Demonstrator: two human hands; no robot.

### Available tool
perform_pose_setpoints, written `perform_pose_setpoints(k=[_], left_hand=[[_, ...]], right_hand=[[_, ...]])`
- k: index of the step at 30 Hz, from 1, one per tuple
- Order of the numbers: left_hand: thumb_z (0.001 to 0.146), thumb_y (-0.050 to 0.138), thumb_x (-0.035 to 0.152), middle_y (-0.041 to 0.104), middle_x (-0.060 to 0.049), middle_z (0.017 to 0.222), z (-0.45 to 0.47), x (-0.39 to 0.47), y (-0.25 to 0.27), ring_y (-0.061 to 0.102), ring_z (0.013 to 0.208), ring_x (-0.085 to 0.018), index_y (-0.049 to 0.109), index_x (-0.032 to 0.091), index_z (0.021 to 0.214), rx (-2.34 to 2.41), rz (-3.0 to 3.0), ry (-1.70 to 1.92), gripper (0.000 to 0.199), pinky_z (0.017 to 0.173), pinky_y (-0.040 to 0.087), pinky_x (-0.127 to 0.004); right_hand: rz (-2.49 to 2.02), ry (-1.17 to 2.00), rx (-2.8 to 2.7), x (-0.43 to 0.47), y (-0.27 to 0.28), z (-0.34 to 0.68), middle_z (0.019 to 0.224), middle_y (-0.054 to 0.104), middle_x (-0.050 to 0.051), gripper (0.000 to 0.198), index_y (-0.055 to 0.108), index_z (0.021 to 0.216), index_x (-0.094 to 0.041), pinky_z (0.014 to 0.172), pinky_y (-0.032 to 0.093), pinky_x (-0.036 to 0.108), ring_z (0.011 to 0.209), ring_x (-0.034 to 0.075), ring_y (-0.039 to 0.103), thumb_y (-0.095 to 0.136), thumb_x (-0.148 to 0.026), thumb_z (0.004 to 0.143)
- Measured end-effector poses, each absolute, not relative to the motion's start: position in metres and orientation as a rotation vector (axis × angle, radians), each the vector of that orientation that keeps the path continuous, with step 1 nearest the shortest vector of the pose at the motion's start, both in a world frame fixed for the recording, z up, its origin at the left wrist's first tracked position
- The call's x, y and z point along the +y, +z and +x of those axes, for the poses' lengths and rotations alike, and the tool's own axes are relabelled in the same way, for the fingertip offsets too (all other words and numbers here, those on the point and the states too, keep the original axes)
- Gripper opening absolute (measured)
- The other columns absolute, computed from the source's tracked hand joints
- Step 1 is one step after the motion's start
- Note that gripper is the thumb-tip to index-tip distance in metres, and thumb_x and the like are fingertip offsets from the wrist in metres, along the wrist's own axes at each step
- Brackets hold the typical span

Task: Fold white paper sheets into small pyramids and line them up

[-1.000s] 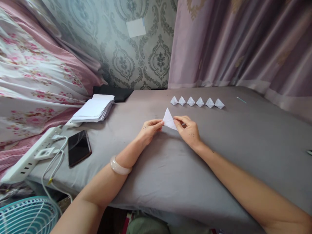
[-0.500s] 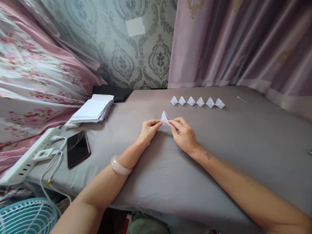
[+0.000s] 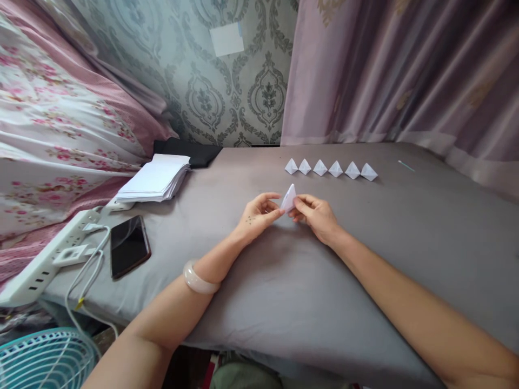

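Note:
A small piece of folded white paper (image 3: 288,199), pointed at the top, is held between my two hands just above the grey cloth. My right hand (image 3: 318,216) pinches its right side with thumb and fingers. At its lower left edge is the thumb of my left hand (image 3: 259,216), whose other fingers are loosely curled, partly hidden behind. A white bangle (image 3: 199,278) circles my left wrist. Beyond the hands stands a row of several folded paper shapes (image 3: 320,168), diamond-like with peaked tops.
A stack of white paper (image 3: 154,178) lies at the left back, by a black folded item (image 3: 190,153). Nearer are a phone (image 3: 130,246) and a white power strip (image 3: 51,259) with cables. A thin blue-white stick (image 3: 406,165) lies far right. A fan (image 3: 46,359) stands below left.
Both hands have shifted slightly right with the folded paper. The paper has turned and shows a narrower face. My left fingers have loosened and lifted from it, the thumb staying at its edge.

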State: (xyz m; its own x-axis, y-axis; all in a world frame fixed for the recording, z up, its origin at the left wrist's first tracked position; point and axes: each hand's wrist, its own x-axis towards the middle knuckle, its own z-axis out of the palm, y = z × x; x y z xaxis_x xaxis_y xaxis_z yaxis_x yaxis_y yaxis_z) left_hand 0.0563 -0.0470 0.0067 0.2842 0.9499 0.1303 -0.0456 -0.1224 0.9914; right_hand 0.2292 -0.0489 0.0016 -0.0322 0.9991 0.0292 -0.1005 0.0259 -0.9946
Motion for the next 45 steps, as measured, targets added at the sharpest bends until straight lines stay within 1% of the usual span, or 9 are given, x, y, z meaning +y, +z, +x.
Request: perform_pose_setpoints(k=[4,7,10,19,25,28,32,37,45], left_hand=[[0.079,0.066,0.052,0.060,-0.002,0.077,0.054,-0.050,0.012,0.054,0.064,-0.009,0.056,0.016,0.122,0.706,1.216,0.882,0.057,0.063,0.043,-0.024],[0.084,0.057,0.057,0.057,-0.001,0.071,0.052,-0.047,0.010,0.051,0.058,-0.007,0.060,0.014,0.113,0.661,1.143,0.839,0.052,0.059,0.040,-0.022],[0.081,0.064,0.051,0.056,0.000,0.068,0.049,-0.044,0.008,0.048,0.055,-0.005,0.062,0.013,0.095,0.703,1.155,0.851,0.040,0.057,0.038,-0.020],[0.074,0.074,0.042,0.060,0.001,0.071,0.045,-0.043,0.008,0.052,0.059,-0.005,0.058,0.015,0.080,0.814,1.237,0.850,0.033,0.057,0.039,-0.018],[0.066,0.080,0.036,0.064,-0.002,0.076,0.049,-0.042,0.009,0.063,0.072,-0.013,0.054,0.014,0.073,0.815,1.144,0.926,0.035,0.067,0.051,-0.027],[0.064,0.082,0.033,0.062,0.001,0.070,0.051,-0.042,0.009,0.062,0.069,-0.012,0.054,0.014,0.070,0.801,1.126,1.038,0.034,0.070,0.053,-0.031],[0.064,0.082,0.031,0.063,0.001,0.070,0.054,-0.042,0.008,0.062,0.067,-0.011,0.056,0.013,0.071,0.777,1.166,1.165,0.032,0.070,0.053,-0.030],[0.064,0.083,0.027,0.068,0.000,0.074,0.056,-0.043,0.009,0.063,0.069,-0.010,0.057,0.014,0.074,0.736,1.220,1.282,0.031,0.071,0.051,-0.026],[0.067,0.081,0.027,0.073,-0.004,0.091,0.054,-0.043,0.008,0.067,0.081,-0.016,0.063,0.019,0.105,0.698,1.238,1.301,0.043,0.081,0.052,-0.032]], right_hand=[[-0.935,1.488,-1.181,-0.050,0.008,0.236,0.067,0.065,0.001,0.031,0.068,0.082,-0.019,0.063,0.048,0.027,0.064,0.012,0.059,0.073,-0.048,0.072],[-0.861,1.593,-1.241,-0.052,0.009,0.238,0.072,0.067,0.002,0.030,0.070,0.086,-0.018,0.064,0.047,0.026,0.067,0.011,0.059,0.069,-0.047,0.077],[-0.841,1.624,-1.272,-0.053,0.009,0.240,0.073,0.066,0.002,0.030,0.070,0.082,-0.018,0.064,0.045,0.026,0.067,0.011,0.058,0.069,-0.048,0.078],[-0.944,1.490,-1.328,-0.046,0.004,0.246,0.067,0.059,-0.001,0.033,0.067,0.072,-0.019,0.060,0.042,0.025,0.060,0.010,0.052,0.070,-0.052,0.076],[-1.020,1.270,-1.372,-0.043,0.000,0.247,0.099,0.064,0.001,0.029,0.069,0.069,-0.020,0.057,0.042,0.024,0.061,0.006,0.049,0.075,-0.048,0.069],[-1.075,1.214,-1.357,-0.044,0.002,0.245,0.096,0.067,0.002,0.030,0.068,0.066,-0.020,0.061,0.047,0.024,0.066,0.009,0.054,0.078,-0.048,0.066],[-1.075,1.142,-1.337,-0.047,0.006,0.239,0.080,0.070,0.003,0.030,0.069,0.071,-0.020,0.068,0.054,0.030,0.068,0.013,0.061,0.078,-0.047,0.066],[-0.988,1.007,-1.325,-0.051,0.009,0.233,0.088,0.072,0.004,0.028,0.065,0.068,-0.020,0.074,0.058,0.035,0.076,0.017,0.066,0.080,-0.044,0.064],[-0.919,0.833,-1.376,-0.052,0.006,0.230,0.086,0.071,0.002,0.023,0.062,0.078,-0.023,0.081,0.057,0.034,0.081,0.016,0.068,0.078,-0.038,0.069]])
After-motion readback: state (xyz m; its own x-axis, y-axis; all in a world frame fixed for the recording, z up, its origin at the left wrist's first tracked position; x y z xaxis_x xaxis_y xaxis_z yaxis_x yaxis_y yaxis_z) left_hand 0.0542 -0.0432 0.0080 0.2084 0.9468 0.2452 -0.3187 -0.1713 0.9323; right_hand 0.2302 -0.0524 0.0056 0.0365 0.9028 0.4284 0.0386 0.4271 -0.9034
